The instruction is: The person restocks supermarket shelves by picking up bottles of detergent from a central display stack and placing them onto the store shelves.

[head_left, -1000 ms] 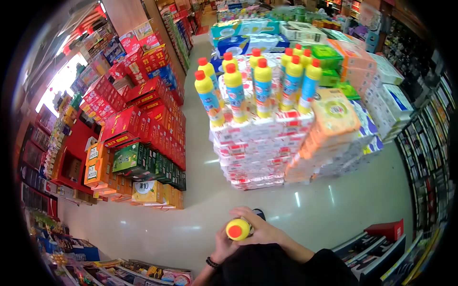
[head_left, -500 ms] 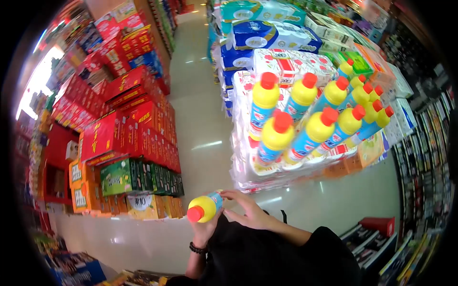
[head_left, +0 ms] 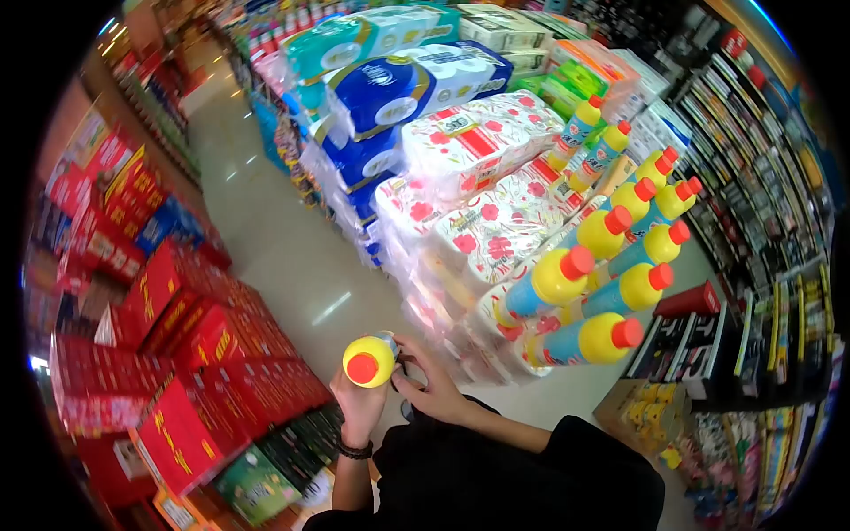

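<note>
A yellow bottle with a red cap (head_left: 368, 363) is upright, seen from above, with my left hand (head_left: 359, 407) wrapped round it. My right hand (head_left: 434, 387) is at the bottle's right side, its fingers curled by the lower part; whether they grip it cannot be made out. A dark beaded bracelet (head_left: 355, 450) is on my left wrist. Several similar yellow bottles with blue labels (head_left: 553, 281) stand on stacked white packs with red flowers (head_left: 496, 226), to the right and beyond my hands.
Blue packs (head_left: 412, 84) and teal packs (head_left: 363, 40) are piled behind the flowered ones. Red boxes (head_left: 190, 434) stand stacked on the left, beside the floor aisle (head_left: 274, 230). Shelves (head_left: 753, 159) line the right side, with an open carton (head_left: 651, 416) at the lower right.
The view has turned right, bringing the flowered packs and standing bottles nearer. The held bottle, tilted half a second ago, is more upright. My right hand has stayed beside it.
</note>
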`<state>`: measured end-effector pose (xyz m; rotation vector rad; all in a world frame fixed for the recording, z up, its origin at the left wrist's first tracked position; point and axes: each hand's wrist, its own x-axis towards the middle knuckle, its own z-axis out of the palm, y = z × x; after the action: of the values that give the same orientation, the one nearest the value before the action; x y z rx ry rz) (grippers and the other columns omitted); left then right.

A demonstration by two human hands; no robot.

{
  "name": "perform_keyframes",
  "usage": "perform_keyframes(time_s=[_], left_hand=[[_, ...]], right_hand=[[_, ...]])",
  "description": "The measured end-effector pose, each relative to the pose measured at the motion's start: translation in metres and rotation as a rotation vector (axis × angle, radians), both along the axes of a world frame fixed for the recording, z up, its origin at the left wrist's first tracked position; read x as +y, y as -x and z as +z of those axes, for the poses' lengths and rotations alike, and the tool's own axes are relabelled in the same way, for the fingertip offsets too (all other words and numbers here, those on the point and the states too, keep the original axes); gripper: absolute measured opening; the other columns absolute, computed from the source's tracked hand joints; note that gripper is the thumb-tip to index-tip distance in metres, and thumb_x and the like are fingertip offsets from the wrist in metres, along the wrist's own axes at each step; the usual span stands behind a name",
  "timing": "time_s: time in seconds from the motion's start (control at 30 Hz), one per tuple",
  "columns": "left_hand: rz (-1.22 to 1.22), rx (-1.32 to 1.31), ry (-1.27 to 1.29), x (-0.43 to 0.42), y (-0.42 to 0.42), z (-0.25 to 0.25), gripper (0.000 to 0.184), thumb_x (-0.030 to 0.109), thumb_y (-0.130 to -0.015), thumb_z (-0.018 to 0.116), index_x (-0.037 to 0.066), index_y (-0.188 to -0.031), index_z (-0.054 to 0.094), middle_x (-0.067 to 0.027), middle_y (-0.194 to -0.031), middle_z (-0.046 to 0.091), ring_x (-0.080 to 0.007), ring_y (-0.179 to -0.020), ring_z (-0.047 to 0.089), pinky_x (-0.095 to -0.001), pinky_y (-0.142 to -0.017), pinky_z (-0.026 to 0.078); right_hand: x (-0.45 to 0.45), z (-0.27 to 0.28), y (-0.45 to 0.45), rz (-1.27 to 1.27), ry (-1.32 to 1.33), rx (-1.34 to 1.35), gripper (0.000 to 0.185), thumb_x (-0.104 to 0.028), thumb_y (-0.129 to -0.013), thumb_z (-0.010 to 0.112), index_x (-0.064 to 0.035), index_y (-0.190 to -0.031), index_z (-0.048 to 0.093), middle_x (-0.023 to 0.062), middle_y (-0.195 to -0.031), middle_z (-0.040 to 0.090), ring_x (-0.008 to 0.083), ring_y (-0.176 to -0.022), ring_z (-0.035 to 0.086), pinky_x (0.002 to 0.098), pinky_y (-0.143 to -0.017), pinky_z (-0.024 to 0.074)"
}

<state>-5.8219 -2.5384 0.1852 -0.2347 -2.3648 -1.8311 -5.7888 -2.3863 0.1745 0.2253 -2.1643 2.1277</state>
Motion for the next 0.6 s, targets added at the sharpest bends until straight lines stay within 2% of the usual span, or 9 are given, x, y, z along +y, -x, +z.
perform_keyframes(time_s=[0.1,0.13,0.23,0.27,0.37,0.4,0.5,0.53,0.6], left_hand=[[-0.094,0.149,0.164,-0.008,0.061,-0.016,0.048,-0.004,-0.075,0.085,-0.005,-0.119,0.065,-0.0107,-0.115,0.072,-0.0163,-0.102,0.069,-0.0331,-0.092,0.056],[-0.128,0.139,0.158,-0.009,0.079,-0.017,0.047,-0.004,-0.077,0.083,-0.005,-0.12,0.065,-0.0109,-0.117,0.071,-0.0164,-0.102,0.069,-0.0328,-0.092,0.056],[-0.272,0.044,0.064,-0.003,0.135,-0.018,0.043,0.003,-0.078,0.084,-0.004,-0.117,0.068,-0.0155,-0.11,0.074,-0.024,-0.098,0.073,-0.0347,-0.086,0.056],[-0.33,0.034,0.004,0.008,0.149,-0.002,0.039,0.002,-0.078,0.083,-0.004,-0.114,0.069,-0.0133,-0.108,0.074,-0.0206,-0.097,0.072,-0.0337,-0.085,0.056],[-0.423,-0.002,-0.115,0.039,0.19,0.019,0.035,0.002,-0.078,0.084,-0.004,-0.109,0.07,-0.0112,-0.104,0.075,-0.0183,-0.094,0.072,-0.0335,-0.084,0.056],[-0.485,-0.019,-0.067,0.048,0.203,0.019,0.032,0.001,-0.078,0.084,-0.003,-0.106,0.07,-0.0101,-0.1,0.075,-0.0173,-0.091,0.072,-0.0328,-0.082,0.056],[-0.782,-0.088,-0.02,0.081,0.232,0.025,0.045,-0.005,-0.079,0.081,-0.005,-0.12,0.064,-0.0101,-0.112,0.072,-0.0178,-0.103,0.069,-0.0348,-0.092,0.054],[-0.836,0.001,-0.047,0.1,0.235,0.032,0.041,-0.005,-0.079,0.081,-0.005,-0.117,0.066,-0.0098,-0.11,0.073,-0.0164,-0.1,0.07,-0.0334,-0.089,0.055],[-0.958,-0.004,-0.09,0.134,0.243,0.01,0.039,0.0,-0.079,0.082,-0.003,-0.115,0.067,-0.0132,-0.107,0.073,-0.0211,-0.097,0.072,-0.0342,-0.085,0.056]], right_hand=[[-0.002,0.004,0.046,-0.091,-0.026,-0.017,0.06,-0.007,-0.093,0.068,0.0,-0.147,0.043,0.0159,-0.144,0.05,0.024,-0.132,0.052,0.0402,-0.11,0.0446],[-0.003,-0.004,0.063,-0.137,-0.024,0.028,0.058,-0.007,-0.092,0.069,-0.0005,-0.145,0.046,0.0162,-0.139,0.054,0.0244,-0.129,0.054,0.0396,-0.107,0.0467],[0.002,0.001,0.104,-0.284,-0.095,0.068,0.056,-0.007,-0.09,0.07,-0.0011,-0.142,0.049,0.016,-0.135,0.058,0.026,-0.126,0.057,0.0389,-0.104,0.0474],[0.002,-0.003,0.114,-0.341,-0.09,0.064,0.055,-0.006,-0.089,0.07,-0.0012,-0.141,0.051,0.0162,-0.134,0.059,0.0282,-0.127,0.057,0.0397,-0.106,0.0459],[0.01,0.003,0.137,-0.554,-0.234,0.135,0.056,-0.008,-0.091,0.068,-0.0004,-0.143,0.048,0.0202,-0.139,0.056,0.0332,-0.129,0.054,0.0409,-0.11,0.041],[0.011,0.01,0.141,-0.626,-0.253,0.133,0.059,-0.008,-0.091,0.068,0.0006,-0.145,0.047,0.0211,-0.141,0.054,0.0347,-0.131,0.053,0.0423,-0.11,0.0403],[0.017,0.015,0.148,-0.876,-0.245,0.066,0.062,-0.007,-0.089,0.068,0.002,-0.146,0.045,0.021,-0.142,0.053,0.036,-0.132,0.052,0.0428,-0.111,0.0401],[0.021,0.017,0.15,-0.964,-0.223,0.056,0.062,-0.006,-0.089,0.068,0.0021,-0.146,0.045,0.0205,-0.142,0.053,0.0348,-0.131,0.052,0.0418,-0.111,0.0399],[0.032,0.011,0.15,-1.141,-0.185,0.039,0.064,-0.005,-0.088,0.067,0.0025,-0.147,0.044,0.0196,-0.143,0.052,0.0324,-0.131,0.052,0.0399,-0.111,0.0394]])
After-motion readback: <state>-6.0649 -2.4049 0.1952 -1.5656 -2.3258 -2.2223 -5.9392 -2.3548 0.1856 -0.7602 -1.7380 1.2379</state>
